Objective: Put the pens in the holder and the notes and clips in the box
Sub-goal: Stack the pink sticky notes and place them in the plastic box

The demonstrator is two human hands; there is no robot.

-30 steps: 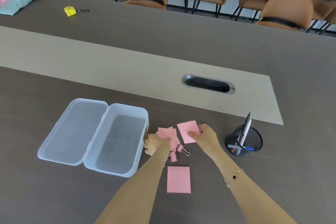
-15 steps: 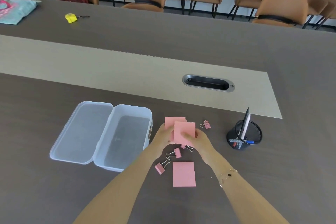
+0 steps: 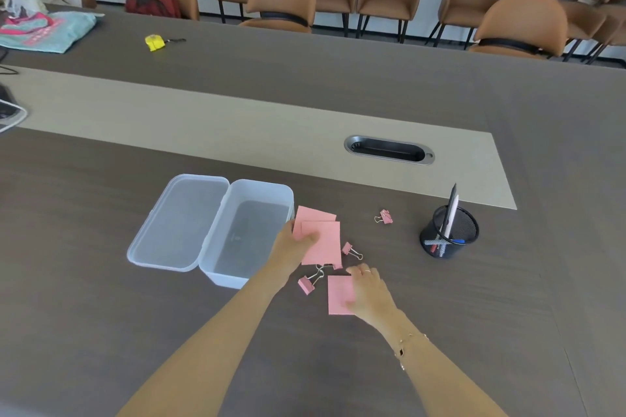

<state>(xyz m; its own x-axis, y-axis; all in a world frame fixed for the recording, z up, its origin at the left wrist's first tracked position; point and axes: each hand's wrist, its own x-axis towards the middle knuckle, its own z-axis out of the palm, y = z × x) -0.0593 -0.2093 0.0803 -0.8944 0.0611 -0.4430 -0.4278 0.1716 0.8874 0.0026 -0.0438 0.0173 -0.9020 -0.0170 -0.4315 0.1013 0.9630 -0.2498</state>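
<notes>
Left hand (image 3: 294,249): fingers clamped on stacked pink notes (image 3: 320,240), open box (image 3: 250,234) just to their left.
Right hand (image 3: 367,291): fingers flat, spread, pressing on loose note (image 3: 338,294) lying on tabletop (image 3: 101,315).
Nearer hand for loose note: right.

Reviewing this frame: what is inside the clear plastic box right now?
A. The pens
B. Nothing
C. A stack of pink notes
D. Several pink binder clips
B. The clear plastic box shows only its bare bottom; the pink notes are in the left hand beside the box, the binder clips lie on the table, and the pens stand in the mesh holder.
</notes>
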